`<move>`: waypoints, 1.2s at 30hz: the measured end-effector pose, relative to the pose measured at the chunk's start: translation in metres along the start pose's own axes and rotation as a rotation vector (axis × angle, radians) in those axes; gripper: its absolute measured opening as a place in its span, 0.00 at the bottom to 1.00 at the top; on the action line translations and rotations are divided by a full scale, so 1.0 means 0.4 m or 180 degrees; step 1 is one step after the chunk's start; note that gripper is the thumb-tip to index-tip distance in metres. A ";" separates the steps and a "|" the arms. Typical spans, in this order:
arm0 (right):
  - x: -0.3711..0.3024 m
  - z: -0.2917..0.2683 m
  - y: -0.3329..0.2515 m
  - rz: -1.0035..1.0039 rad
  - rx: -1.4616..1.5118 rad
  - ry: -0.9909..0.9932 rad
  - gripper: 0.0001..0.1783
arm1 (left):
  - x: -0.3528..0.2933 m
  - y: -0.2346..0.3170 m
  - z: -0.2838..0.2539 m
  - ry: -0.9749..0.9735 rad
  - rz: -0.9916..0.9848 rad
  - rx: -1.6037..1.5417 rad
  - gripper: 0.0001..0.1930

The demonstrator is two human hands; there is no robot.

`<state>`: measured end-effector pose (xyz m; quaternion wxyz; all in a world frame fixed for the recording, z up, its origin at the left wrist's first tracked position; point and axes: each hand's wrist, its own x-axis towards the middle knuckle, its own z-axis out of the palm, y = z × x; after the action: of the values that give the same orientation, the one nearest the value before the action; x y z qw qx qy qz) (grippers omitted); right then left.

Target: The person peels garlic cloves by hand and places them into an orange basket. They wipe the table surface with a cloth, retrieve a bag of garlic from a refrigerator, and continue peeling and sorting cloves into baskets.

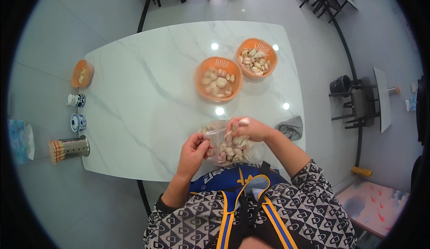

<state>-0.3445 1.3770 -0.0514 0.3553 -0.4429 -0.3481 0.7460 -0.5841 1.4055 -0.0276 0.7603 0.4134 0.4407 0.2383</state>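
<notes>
Gripping the near-left edge of a clear plastic bag point(233, 150) of garlic cloves, the left hand point(195, 152) has its fingers curled tight on the plastic, thumb pressed against the rim. The bag sits at the near edge of the white marble surface point(148, 105), just in front of the person's body, bulging with pale and pinkish cloves. The right hand point(248, 129) hovers over the bag's open mouth, its fingers pinched narrow around 1 small garlic clove point(244, 121) held just above the pile. Just beside the right wrist, on the surface, lies a crumpled grey cloth point(291, 127). Farther out on the surface stand 2 orange baskets: the nearer basket point(219, 79) holds peeled, cream-coloured cloves, and the farther basket point(257, 57), just to its right and nearly touching it, holds more cloves with bits of skin. A 3rd orange basket point(82, 73) stands at the far left corner, well apart from the others. Along the left edge stand 2 small blue-and-white ceramic pots point(77, 111) and a metal canister of chopsticks point(69, 148). Both forearms come from patterned black-and-white sleeves at the lower edge.
</notes>
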 end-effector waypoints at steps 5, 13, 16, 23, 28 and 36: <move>0.047 -0.068 -0.138 -0.0153 0.0156 0.0662 0.08 | 0.003 -0.001 -0.002 0.0040 -0.0074 -0.0051 0.05; 0.234 -0.105 -0.211 -0.0136 -0.2537 0.2138 0.31 | -0.004 -0.001 -0.015 0.0095 0.0057 -0.0133 0.05; 0.227 -0.111 -0.208 -0.0400 -0.1548 0.1974 0.23 | -0.006 -0.004 -0.018 0.0150 0.0093 -0.0168 0.05; 0.041 -0.049 -0.169 -0.0701 -0.0555 0.1442 0.14 | -0.018 0.008 0.004 0.0255 0.0297 -0.0209 0.05; -0.053 0.059 -0.022 0.0194 -0.1312 0.0369 0.11 | -0.042 0.024 0.030 0.0248 0.0432 -0.0285 0.06; -0.031 0.099 0.174 -0.0402 -0.4045 0.0677 0.34 | -0.070 0.036 0.041 0.0253 0.0473 -0.0116 0.06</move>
<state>-0.3913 1.3232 -0.0899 0.0997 -0.6170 -0.7101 0.3243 -0.5838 1.3861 0.0021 0.7298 0.4213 0.4342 0.3183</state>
